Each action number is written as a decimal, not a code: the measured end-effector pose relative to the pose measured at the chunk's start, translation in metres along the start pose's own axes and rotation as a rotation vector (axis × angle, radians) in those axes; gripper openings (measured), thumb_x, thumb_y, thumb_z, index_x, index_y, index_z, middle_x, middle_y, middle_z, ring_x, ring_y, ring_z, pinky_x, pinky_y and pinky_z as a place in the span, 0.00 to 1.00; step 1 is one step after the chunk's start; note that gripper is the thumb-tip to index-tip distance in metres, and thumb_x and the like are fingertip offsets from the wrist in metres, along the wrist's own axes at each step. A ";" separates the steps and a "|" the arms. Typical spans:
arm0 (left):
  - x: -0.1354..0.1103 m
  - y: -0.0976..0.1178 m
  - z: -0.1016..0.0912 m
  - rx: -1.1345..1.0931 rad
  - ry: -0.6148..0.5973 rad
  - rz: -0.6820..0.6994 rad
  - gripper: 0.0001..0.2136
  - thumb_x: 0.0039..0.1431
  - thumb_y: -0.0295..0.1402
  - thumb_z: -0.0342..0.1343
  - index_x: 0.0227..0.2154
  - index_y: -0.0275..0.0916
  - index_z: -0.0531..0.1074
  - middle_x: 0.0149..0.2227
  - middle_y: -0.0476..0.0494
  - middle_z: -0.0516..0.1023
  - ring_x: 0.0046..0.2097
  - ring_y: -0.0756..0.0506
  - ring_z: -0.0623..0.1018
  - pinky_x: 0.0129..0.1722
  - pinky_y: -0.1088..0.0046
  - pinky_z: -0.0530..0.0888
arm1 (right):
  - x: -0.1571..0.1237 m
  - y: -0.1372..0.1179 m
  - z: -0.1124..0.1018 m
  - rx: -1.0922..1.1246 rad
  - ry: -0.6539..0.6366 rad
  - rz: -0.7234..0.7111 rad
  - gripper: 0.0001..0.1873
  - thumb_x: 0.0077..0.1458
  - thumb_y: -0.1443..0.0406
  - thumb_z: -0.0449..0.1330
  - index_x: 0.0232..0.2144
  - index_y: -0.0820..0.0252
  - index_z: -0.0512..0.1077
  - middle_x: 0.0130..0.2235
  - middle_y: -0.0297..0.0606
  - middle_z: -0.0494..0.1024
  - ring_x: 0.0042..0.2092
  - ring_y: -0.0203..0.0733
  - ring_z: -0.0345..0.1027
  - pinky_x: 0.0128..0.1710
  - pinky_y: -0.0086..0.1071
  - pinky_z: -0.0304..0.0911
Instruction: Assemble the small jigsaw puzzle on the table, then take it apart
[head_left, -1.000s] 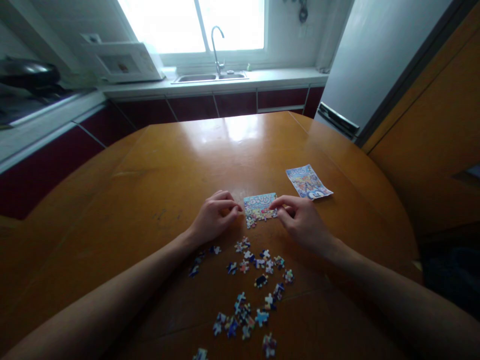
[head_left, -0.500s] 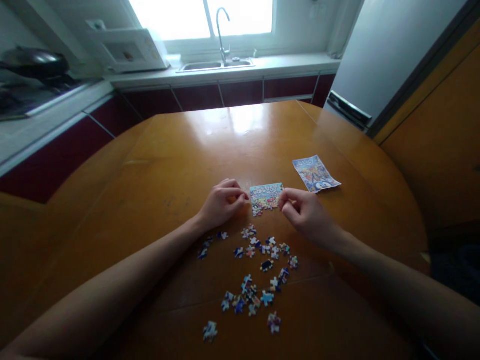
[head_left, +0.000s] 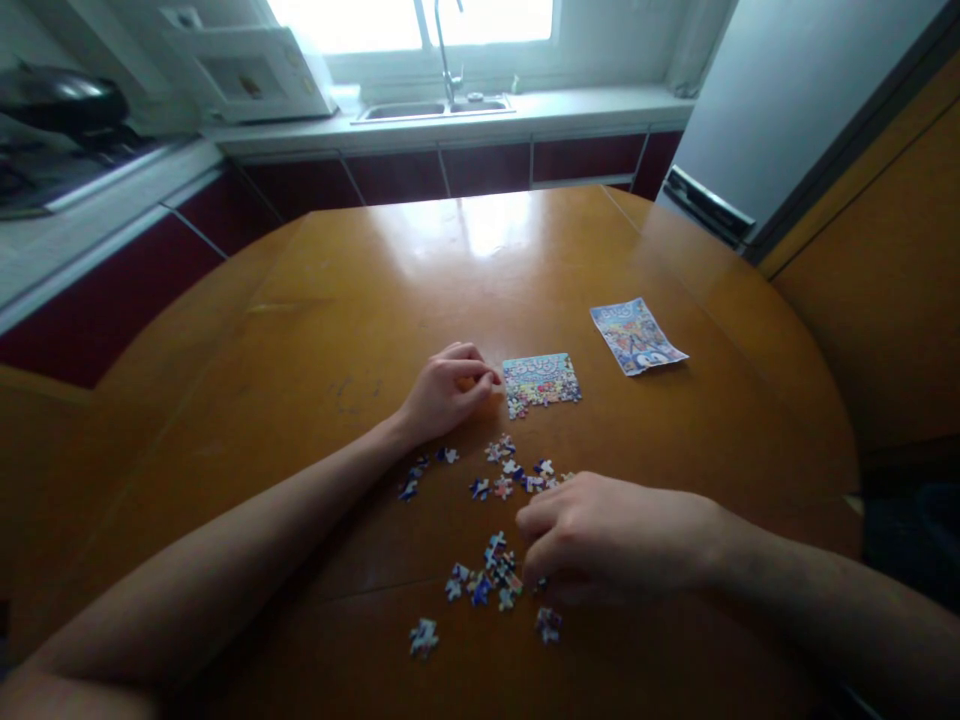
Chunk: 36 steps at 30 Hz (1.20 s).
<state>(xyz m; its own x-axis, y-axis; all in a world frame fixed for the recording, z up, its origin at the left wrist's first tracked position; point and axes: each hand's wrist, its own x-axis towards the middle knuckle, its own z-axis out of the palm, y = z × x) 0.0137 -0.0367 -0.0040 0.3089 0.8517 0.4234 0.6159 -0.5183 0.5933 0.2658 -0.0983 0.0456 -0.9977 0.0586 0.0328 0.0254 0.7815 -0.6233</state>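
A partly joined jigsaw puzzle (head_left: 541,380) lies flat on the table, its upper edge straight and its lower edge ragged. Just off its left side rests my left hand (head_left: 452,388), thumb and fingers drawn together, no piece showing in them. Loose jigsaw pieces (head_left: 495,575) are scattered nearer to me, several in a close cluster. Over the right part of these pieces my right hand (head_left: 592,535) bends down with curled fingers. It covers some pieces, and whatever its fingertips pinch is hidden.
A creased picture sheet (head_left: 636,337) lies right of the puzzle on the wooden table (head_left: 360,290). Single pieces lie close to me, one at left (head_left: 424,637) and one at right (head_left: 549,624). Beyond the table are a sink (head_left: 405,111), a microwave (head_left: 251,80) and a fridge (head_left: 810,110).
My right hand has left the puzzle's right edge and come down toward me over the loose pieces. My left hand stays beside the puzzle. The view has tipped slightly downward.
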 end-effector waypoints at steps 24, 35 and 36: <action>0.000 0.000 0.002 -0.016 0.015 0.014 0.10 0.61 0.29 0.55 0.29 0.39 0.81 0.29 0.46 0.74 0.34 0.47 0.72 0.38 0.68 0.70 | 0.010 0.015 0.019 -0.185 0.167 0.112 0.10 0.64 0.67 0.57 0.31 0.57 0.75 0.35 0.36 0.73 0.36 0.38 0.62 0.34 0.32 0.55; -0.001 -0.001 0.004 -0.042 0.008 0.000 0.10 0.61 0.29 0.55 0.29 0.39 0.81 0.30 0.46 0.75 0.35 0.47 0.73 0.39 0.68 0.71 | 0.014 0.012 0.027 -0.169 0.148 0.099 0.09 0.65 0.65 0.57 0.34 0.57 0.76 0.38 0.39 0.74 0.41 0.40 0.65 0.41 0.32 0.60; -0.001 -0.001 0.004 -0.042 0.009 0.001 0.10 0.61 0.29 0.55 0.29 0.39 0.81 0.30 0.46 0.75 0.35 0.47 0.73 0.39 0.68 0.70 | 0.014 0.012 0.028 -0.165 0.158 0.100 0.08 0.65 0.65 0.57 0.34 0.57 0.76 0.38 0.39 0.74 0.40 0.40 0.64 0.40 0.32 0.60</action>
<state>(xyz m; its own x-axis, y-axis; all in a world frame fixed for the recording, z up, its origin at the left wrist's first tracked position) 0.0156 -0.0366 -0.0075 0.3025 0.8506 0.4302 0.5843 -0.5220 0.6214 0.2502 -0.1050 0.0167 -0.9680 0.2270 0.1067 0.1465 0.8571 -0.4939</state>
